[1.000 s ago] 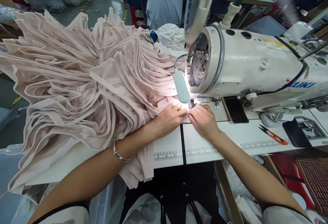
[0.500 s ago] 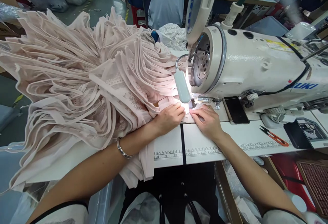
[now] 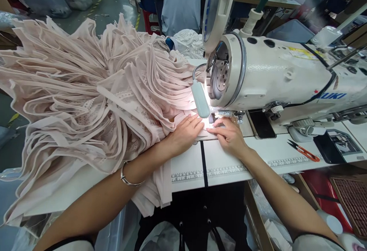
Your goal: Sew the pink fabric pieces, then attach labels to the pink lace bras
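Pale pink fabric (image 3: 183, 118) lies under the needle area of a white sewing machine (image 3: 266, 71), brightly lit by a small lamp (image 3: 200, 100). My left hand (image 3: 186, 132) rests flat on this fabric, fingers stretched toward the presser foot (image 3: 211, 118). Just right of the foot, my right hand (image 3: 231, 136) touches the fabric's edge, thumb and forefinger slightly apart. The needle itself is hidden behind the lamp. A large heap of pale pink lace-trimmed garments (image 3: 114, 86) spreads left of my hands, partly under my left forearm.
On the machine table (image 3: 186, 167), a phone (image 3: 261, 124) and orange thread snips (image 3: 304, 151) lie to the right. A ruler strip (image 3: 229, 168) runs along the front edge. Ahead, a person in a blue top (image 3: 182, 6) is near another table. An open drawer (image 3: 258, 216) is below right.
My left fingers have flattened out on the fabric from a bent grip. My right thumb and forefinger have loosened from a pinch. The view has shifted slightly.
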A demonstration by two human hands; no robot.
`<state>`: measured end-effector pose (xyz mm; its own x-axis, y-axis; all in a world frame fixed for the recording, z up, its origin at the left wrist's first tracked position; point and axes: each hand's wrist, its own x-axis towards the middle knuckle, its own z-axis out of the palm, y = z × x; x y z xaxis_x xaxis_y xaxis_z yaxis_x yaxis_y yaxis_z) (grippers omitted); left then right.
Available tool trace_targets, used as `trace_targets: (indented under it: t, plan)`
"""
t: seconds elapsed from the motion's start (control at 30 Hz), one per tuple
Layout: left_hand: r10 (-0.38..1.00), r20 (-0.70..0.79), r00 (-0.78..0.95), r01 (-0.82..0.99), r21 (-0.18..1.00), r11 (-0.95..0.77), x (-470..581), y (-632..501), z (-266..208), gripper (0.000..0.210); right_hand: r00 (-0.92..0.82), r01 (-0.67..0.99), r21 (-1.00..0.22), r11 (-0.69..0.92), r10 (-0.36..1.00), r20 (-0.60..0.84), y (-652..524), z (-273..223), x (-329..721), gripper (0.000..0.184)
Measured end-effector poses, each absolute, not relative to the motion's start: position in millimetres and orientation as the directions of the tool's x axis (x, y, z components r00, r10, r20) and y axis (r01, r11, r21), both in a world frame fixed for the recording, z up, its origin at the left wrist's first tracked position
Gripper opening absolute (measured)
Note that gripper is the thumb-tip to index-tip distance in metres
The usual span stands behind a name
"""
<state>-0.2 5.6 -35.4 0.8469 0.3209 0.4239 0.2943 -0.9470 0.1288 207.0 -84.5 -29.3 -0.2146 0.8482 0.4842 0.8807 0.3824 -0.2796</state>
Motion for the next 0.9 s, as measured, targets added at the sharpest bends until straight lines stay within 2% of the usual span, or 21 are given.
trace_targets:
  t: [0.17,0.4,0.6,0.9]
  plan:
    - [0.321,0.352,0.879,0.268,0.191,-0.944,-1.8,8.5,-35.9,0.028,-0.207,0.873,-0.314,0.372,0.868,0.451,-85.9,-30.1,208.1,0.042]
    - [0.315,0.344,0.884,0.237,0.251,-0.938,0.0,11.5,-31.0,0.029,-0.226,0.873,-0.27,0.405,0.828,0.513,-85.1,-32.3,207.3,0.037]
    - [0.319,0.377,0.87,0.23,0.263,-0.937,1.5,13.8,-32.8,0.028,-0.226,0.874,-0.3,0.383,0.866,0.446,-83.8,-34.6,207.2,0.038]
    - [0.33,0.47,0.819,0.313,0.117,-0.943,4.8,13.5,-33.6,0.016,-0.207,0.926,-0.233,0.298,0.915,0.346,-79.5,-31.7,206.2,0.042]
